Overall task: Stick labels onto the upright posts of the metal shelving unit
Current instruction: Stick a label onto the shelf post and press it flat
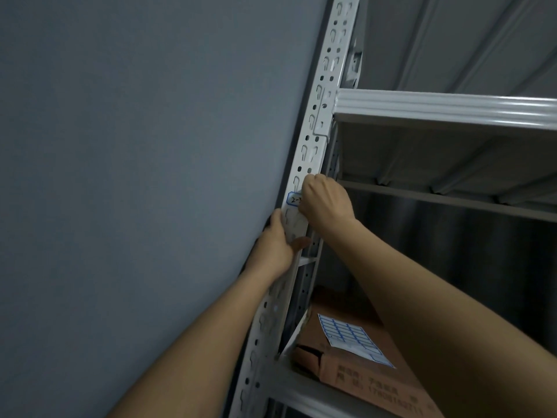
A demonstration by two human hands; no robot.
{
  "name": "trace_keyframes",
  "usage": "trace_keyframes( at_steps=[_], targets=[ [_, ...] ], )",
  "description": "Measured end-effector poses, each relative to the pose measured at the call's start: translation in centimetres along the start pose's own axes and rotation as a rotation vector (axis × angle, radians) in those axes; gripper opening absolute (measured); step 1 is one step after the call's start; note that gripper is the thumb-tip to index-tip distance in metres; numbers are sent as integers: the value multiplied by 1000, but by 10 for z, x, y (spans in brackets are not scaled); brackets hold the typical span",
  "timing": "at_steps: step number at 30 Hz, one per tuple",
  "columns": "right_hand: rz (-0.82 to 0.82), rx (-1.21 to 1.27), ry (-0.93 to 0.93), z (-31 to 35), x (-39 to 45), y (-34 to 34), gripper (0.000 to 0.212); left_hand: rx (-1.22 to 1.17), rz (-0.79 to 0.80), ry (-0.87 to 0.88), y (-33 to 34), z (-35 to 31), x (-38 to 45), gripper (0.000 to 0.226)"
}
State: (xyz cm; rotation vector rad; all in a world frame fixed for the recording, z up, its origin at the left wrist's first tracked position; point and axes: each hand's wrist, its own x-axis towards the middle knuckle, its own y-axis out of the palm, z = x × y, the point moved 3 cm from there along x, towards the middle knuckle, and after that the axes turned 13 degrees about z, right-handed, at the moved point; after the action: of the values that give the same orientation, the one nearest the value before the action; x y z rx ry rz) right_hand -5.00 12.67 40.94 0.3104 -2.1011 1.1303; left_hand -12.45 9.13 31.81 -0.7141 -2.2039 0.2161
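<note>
Head view: one blue-bordered white label [294, 199], handwritten "2-", its remainder hidden, sits on the perforated white metal upright post [313, 131]. The right hand [324, 203] presses it with curled fingers. The left hand [278, 245] grips the post's edge just below. One blue-gridded label sheet [352, 336] lies on one brown cardboard box [370, 378] at the lower shelf's front corner; its print is unreadable.

Post [310, 140] stands just beside the grey wall [135, 146]; gap on that side narrow, left hand [275, 245] fills it. Right side open under upper shelf [452, 108]. Lower shelf [301, 390] taken up by cardboard box [355, 372] with label sheet [351, 337] on top; dark open room above the box.
</note>
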Motion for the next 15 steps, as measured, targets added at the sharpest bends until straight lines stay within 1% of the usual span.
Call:
trace_keyframes(
  at_steps=[3, 10, 12, 15],
  targets=[
    [-2, 28, -6, -4, -1, 2, 12, 23, -9, -1, 0, 0, 0, 68],
    [-5, 140, -20, -11, -5, 6, 13, 23, -18, 3, 0, 0, -2, 68],
    [-29, 235, -15, -16, -9, 9, 14, 18, -28, 29, 0, -1, -2, 66],
    [-102, 442, -7, -23, -17, 14, 15, -9, -32, 49, 0, 0, -2, 66]
  ],
)
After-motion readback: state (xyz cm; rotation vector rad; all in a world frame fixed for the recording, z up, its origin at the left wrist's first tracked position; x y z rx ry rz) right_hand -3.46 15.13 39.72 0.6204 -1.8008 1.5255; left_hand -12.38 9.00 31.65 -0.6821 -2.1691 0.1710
